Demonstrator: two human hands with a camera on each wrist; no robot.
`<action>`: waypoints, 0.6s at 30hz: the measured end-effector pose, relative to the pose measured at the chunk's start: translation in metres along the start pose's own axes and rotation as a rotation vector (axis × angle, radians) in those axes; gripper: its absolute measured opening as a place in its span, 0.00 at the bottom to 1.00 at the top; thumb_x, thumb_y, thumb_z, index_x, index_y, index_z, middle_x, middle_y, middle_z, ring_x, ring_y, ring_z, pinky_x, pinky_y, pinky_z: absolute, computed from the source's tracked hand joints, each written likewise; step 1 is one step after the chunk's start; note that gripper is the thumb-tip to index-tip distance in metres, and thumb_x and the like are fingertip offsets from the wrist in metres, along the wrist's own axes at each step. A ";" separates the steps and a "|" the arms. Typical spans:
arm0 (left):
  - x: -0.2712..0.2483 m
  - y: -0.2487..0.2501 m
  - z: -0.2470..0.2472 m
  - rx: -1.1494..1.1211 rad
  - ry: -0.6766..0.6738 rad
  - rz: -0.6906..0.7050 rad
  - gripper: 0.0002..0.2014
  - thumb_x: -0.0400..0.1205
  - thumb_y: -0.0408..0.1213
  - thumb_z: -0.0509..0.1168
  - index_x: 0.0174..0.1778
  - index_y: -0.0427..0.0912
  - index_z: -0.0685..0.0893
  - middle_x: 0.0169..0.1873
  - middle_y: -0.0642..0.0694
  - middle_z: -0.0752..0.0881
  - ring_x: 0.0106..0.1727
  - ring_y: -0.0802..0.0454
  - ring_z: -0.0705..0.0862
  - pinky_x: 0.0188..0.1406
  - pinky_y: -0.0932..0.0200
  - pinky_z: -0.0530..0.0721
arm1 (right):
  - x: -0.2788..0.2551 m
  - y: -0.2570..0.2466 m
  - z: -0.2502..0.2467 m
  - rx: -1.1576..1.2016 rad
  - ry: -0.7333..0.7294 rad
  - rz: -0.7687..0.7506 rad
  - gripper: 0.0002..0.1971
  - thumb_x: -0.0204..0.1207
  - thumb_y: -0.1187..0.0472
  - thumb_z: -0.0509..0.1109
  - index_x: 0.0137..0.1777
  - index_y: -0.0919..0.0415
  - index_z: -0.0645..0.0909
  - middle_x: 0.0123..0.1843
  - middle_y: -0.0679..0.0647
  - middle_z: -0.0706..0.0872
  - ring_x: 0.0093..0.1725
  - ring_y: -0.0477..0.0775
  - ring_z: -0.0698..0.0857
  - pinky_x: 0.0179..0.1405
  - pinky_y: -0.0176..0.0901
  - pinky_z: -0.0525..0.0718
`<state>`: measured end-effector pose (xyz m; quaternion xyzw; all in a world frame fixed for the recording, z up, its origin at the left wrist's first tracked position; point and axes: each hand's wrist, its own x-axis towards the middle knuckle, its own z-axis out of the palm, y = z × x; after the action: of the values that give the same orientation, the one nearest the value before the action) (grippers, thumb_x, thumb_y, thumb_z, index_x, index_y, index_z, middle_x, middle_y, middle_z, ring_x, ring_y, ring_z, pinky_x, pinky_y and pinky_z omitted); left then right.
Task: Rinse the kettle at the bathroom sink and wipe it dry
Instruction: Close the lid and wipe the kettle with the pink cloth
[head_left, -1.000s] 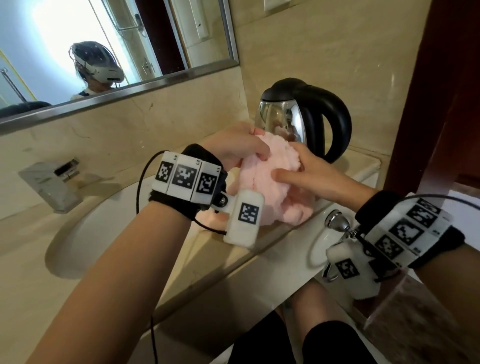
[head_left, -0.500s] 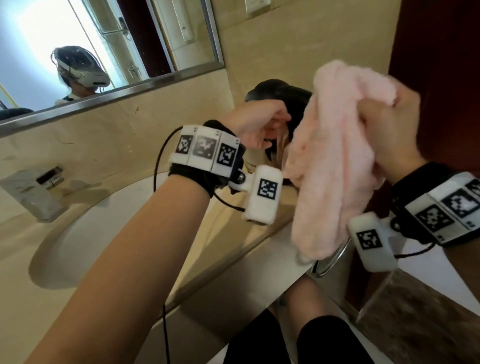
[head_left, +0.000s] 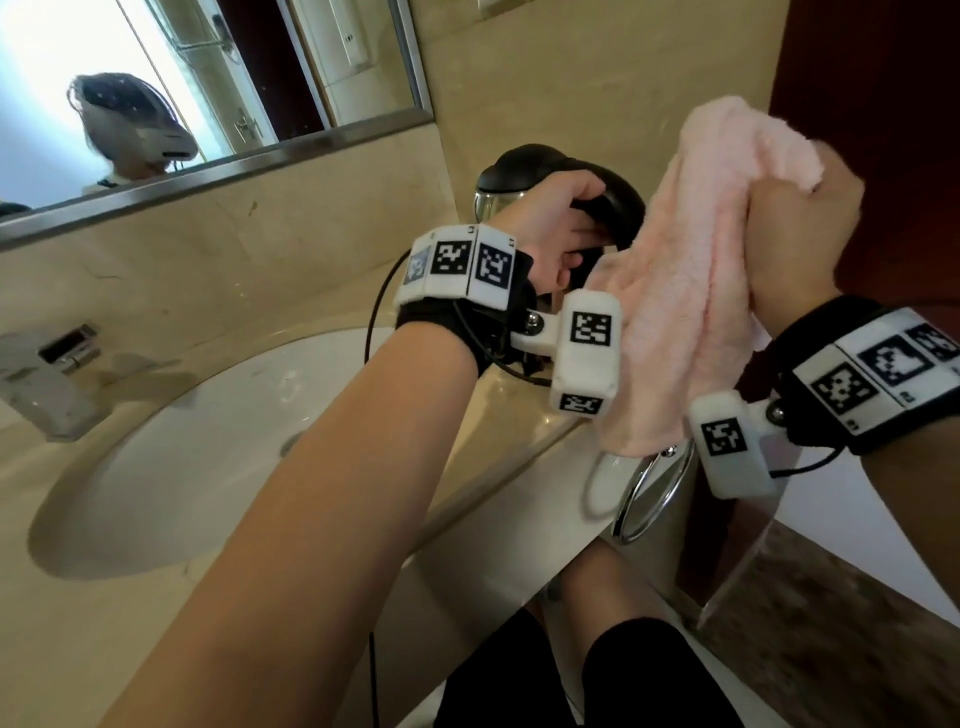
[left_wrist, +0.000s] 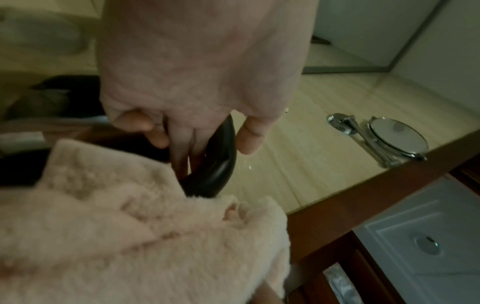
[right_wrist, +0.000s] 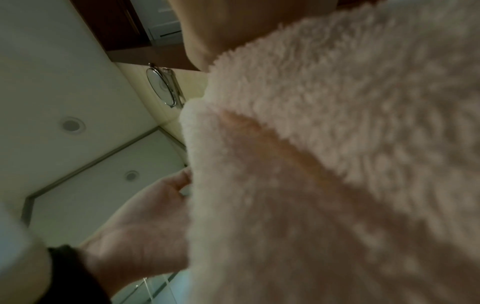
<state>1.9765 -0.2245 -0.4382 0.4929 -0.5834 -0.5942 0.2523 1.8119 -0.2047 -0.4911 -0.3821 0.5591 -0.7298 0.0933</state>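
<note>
Two hands busy: your left hand grasps the black-handled steel kettle at the counter's back right corner; your right hand clenches the fluffy pink towel, raised just right of the handle.

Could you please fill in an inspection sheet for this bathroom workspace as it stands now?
Surface: beige stone counter around a white basin; no water seen running from the tap.
Job's things: kettle upright on the counter; pink towel lifted clear of the counter.
Clutter: nothing seen.
Hands: left hand grips the kettle's black handle; right hand holds the towel bunched.
Cables: black lead looping from the left wrist unit down past the forearm.
Surroundings: wall mirror, chrome ring below the counter edge, round shaving mirror, dark wooden door frame.
</note>
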 end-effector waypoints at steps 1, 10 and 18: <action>0.001 0.000 0.001 -0.035 -0.034 0.004 0.23 0.82 0.49 0.49 0.65 0.39 0.76 0.51 0.49 0.81 0.42 0.54 0.68 0.32 0.60 0.61 | 0.000 0.001 0.002 -0.019 -0.014 0.003 0.11 0.72 0.55 0.55 0.28 0.48 0.68 0.28 0.42 0.75 0.29 0.37 0.75 0.33 0.30 0.73; -0.001 0.001 0.008 0.031 0.005 -0.061 0.17 0.84 0.53 0.49 0.42 0.44 0.73 0.42 0.49 0.78 0.52 0.52 0.68 0.48 0.58 0.67 | -0.007 0.000 0.003 -0.082 -0.161 0.086 0.11 0.70 0.53 0.60 0.26 0.48 0.74 0.29 0.43 0.79 0.33 0.44 0.78 0.37 0.42 0.76; -0.035 -0.013 -0.030 0.268 0.056 -0.008 0.06 0.81 0.48 0.59 0.45 0.51 0.76 0.48 0.50 0.79 0.35 0.57 0.68 0.35 0.59 0.63 | -0.029 -0.013 0.028 -0.087 -0.218 -0.074 0.11 0.76 0.58 0.61 0.47 0.63 0.83 0.38 0.51 0.84 0.40 0.41 0.85 0.48 0.43 0.85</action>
<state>2.0203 -0.2053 -0.4353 0.5407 -0.6482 -0.4982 0.1980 1.8537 -0.2045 -0.4905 -0.4832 0.5625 -0.6618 0.1101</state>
